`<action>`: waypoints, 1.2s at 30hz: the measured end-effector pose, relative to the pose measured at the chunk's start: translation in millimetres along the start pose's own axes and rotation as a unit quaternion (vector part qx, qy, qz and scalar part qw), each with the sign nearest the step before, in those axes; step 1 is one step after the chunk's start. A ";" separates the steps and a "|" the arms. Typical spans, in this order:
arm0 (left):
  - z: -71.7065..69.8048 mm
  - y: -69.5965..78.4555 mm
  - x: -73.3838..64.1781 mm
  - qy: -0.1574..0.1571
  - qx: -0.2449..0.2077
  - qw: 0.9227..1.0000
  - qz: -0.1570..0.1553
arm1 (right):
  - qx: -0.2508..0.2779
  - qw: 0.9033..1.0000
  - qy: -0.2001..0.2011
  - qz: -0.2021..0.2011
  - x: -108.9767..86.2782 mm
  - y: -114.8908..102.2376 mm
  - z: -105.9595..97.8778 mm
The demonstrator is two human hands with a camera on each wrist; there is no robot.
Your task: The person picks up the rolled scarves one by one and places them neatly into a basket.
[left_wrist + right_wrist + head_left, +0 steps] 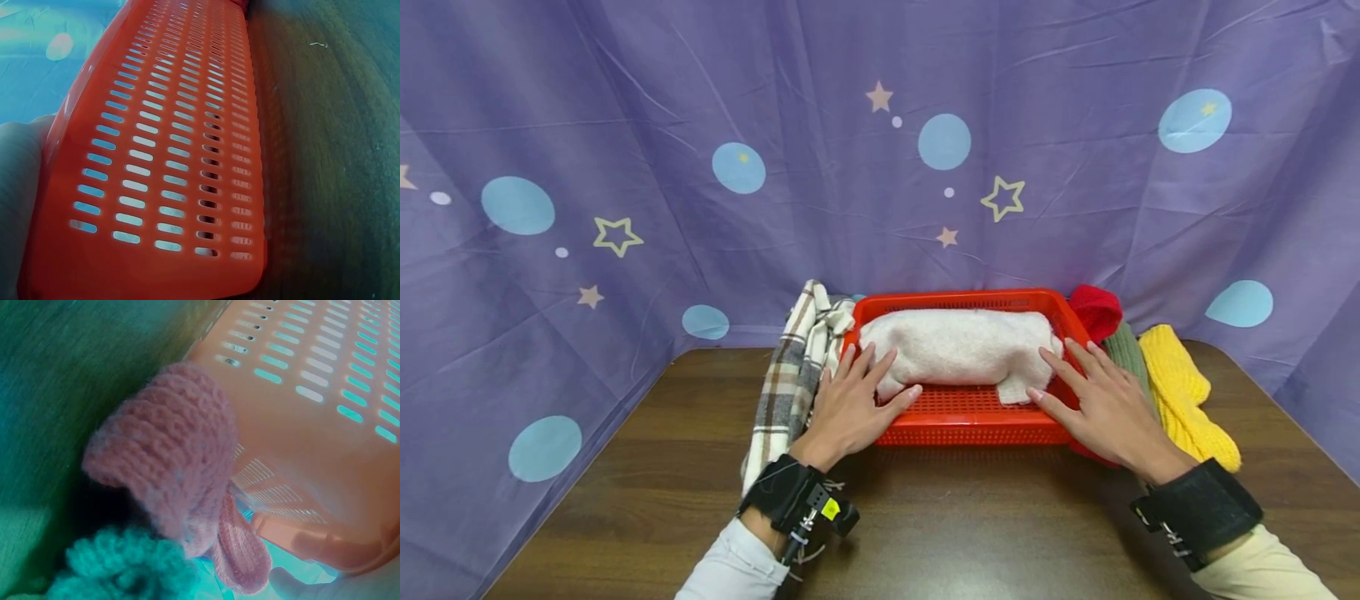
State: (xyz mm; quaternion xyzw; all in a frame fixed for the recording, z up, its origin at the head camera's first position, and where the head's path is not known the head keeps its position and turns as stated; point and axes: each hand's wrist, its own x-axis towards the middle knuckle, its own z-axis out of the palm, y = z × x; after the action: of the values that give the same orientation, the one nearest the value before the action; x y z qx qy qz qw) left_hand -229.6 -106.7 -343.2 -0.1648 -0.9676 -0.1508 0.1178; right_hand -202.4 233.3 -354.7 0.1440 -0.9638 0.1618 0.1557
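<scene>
A white fuzzy cloth (958,346), bundled into a long roll, lies inside a red plastic basket (977,435). At the basket's left end, my left hand (847,408) has its fingers spread over the rim, close to the cloth's left end. My right hand (1108,406) mirrors it at the right end, fingers spread and pointing inward by the cloth. Neither hand is curled round anything; whether the fingertips press the cloth cannot be told. The left wrist view shows the slotted basket wall (156,281); the right wrist view shows the basket's corner (312,462).
A plaid scarf (787,383) lies along the basket's left side. On the right are red knitwear (1096,312), a green knitted piece (1125,352) and a yellow knitted piece (1180,392). A purple curtain (820,167) hangs behind the wooden table (970,533).
</scene>
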 end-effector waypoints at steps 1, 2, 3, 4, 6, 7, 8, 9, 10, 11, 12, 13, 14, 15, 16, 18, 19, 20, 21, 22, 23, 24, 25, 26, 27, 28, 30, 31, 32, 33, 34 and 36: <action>0.1 -0.1 0.1 0.001 0.000 1.000 0.001 | 0.000 1.000 0.000 0.000 -0.1 0.1 -0.3; 0.4 -0.4 0.4 0.002 0.000 1.000 0.002 | 0.000 1.000 0.000 0.000 0.0 0.0 -0.6; 0.5 -0.6 0.6 0.004 -0.001 1.000 0.003 | 0.000 1.000 0.000 0.000 0.2 0.1 -0.8; 0.5 -0.8 0.8 0.006 0.000 1.000 0.004 | 0.001 1.000 0.000 -0.001 0.4 0.3 -1.0; -0.1 -0.9 1.3 0.011 -0.001 1.000 0.004 | 0.003 1.000 -0.001 -0.002 0.9 0.2 -1.6; -0.1 -1.1 1.1 0.014 -0.002 1.000 0.003 | 0.003 1.000 0.000 -0.003 1.2 0.1 -1.5; -0.3 -1.2 1.0 0.017 -0.003 1.000 0.003 | 0.003 1.000 -0.002 -0.003 1.6 0.0 -1.5; -0.5 -1.1 0.9 0.020 -0.004 1.000 0.003 | 0.002 1.000 -0.003 -0.003 1.9 0.1 -1.4; -1.1 -0.7 0.5 0.021 -0.004 1.000 0.003 | 0.003 1.000 -0.004 -0.003 2.0 0.0 -1.5; -2.0 -0.1 -0.3 0.022 -0.006 1.000 0.001 | 0.002 1.000 -0.006 -0.001 2.0 0.1 -1.5; -3.4 0.4 -1.4 0.021 -0.005 1.000 -0.003 | 0.003 1.000 -0.007 0.000 1.8 0.1 -1.5; -5.5 0.8 -2.6 0.022 -0.003 1.000 -0.009 | 0.003 1.000 -0.009 0.002 1.6 0.1 -1.5; -8.2 1.0 -4.0 0.027 -0.001 1.000 -0.017 | 0.003 1.000 -0.011 0.003 1.6 0.0 -1.5; -11.8 0.7 -5.5 0.032 0.004 0.999 -0.026 | 0.004 1.000 -0.012 0.004 1.5 0.1 -1.3; -16.0 -0.4 -6.7 0.040 0.008 0.998 -0.038 | 0.005 1.000 -0.013 0.005 1.5 0.0 -1.3; -25.6 -4.8 -9.0 0.062 0.015 0.996 -0.062 | 0.005 1.000 -0.014 0.005 1.6 -0.2 -1.2; -30.5 -8.5 -9.5 0.072 0.017 0.995 -0.074 | 0.005 1.000 -0.014 0.005 1.7 -0.2 -1.1; -35.0 -12.5 -10.2 0.077 0.020 0.993 -0.087 | 0.005 1.000 -0.013 0.005 1.8 -0.2 -1.2; -38.6 -17.2 -10.6 0.074 0.022 0.992 -0.102 | 0.005 1.000 -0.012 0.005 1.7 -0.2 -1.2; -41.3 -22.1 -10.9 0.065 0.017 0.991 -0.118 | 0.004 1.000 -0.012 0.005 1.7 -0.4 -1.5; -42.9 -27.1 -11.4 0.050 0.012 0.990 -0.132 | 0.003 1.000 -0.011 0.005 1.5 -0.4 -1.8; -43.2 -32.0 -11.9 0.029 0.007 0.989 -0.146 | 0.003 1.000 -0.011 0.005 1.4 -0.5 -2.0; -42.2 -36.7 -12.5 0.007 0.000 0.987 -0.159 | 0.003 1.000 -0.010 0.006 1.2 -0.5 -2.2; -40.2 -40.8 -13.3 -0.013 -0.012 0.985 -0.169 | 0.002 1.000 -0.010 0.005 1.1 -0.5 -2.3; -37.1 -44.3 -14.1 -0.032 -0.023 0.983 -0.177 | 0.002 1.000 -0.009 0.004 1.1 -0.5 -2.2; -33.6 -47.1 -14.8 -0.048 -0.032 0.981 -0.184 | 0.002 1.000 -0.008 0.003 1.1 -0.6 -2.0; -25.3 -50.9 -16.0 -0.069 -0.041 0.979 -0.190 | 0.001 1.000 -0.008 0.001 1.3 -0.9 -1.6; -21.1 -51.8 -16.2 -0.072 -0.041 0.978 -0.191 | 0.001 1.000 -0.007 -0.001 1.4 -1.2 -1.4; -17.0 -52.0 -16.2 -0.075 -0.038 0.978 -0.193 | 0.001 1.000 -0.007 -0.001 1.4 -1.4 -1.2; -13.4 -51.6 -15.9 -0.076 -0.032 0.978 -0.194 | 0.001 1.000 -0.007 -0.001 1.4 -1.6 -1.1; -10.3 -51.0 -15.5 -0.076 -0.027 0.977 -0.195 | 0.001 1.000 -0.007 0.000 1.4 -1.8 -1.3; -5.4 -50.1 -15.2 -0.072 -0.017 0.978 -0.196 | -0.001 1.000 -0.004 0.001 1.4 -1.8 -1.7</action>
State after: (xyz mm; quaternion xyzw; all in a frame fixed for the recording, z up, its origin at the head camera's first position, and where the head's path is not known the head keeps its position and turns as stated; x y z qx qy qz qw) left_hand -232.4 -157.9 -355.1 0.0159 -0.9843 -0.1751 0.0128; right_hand -202.7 231.9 -352.1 0.1439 -0.9645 0.1607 0.1521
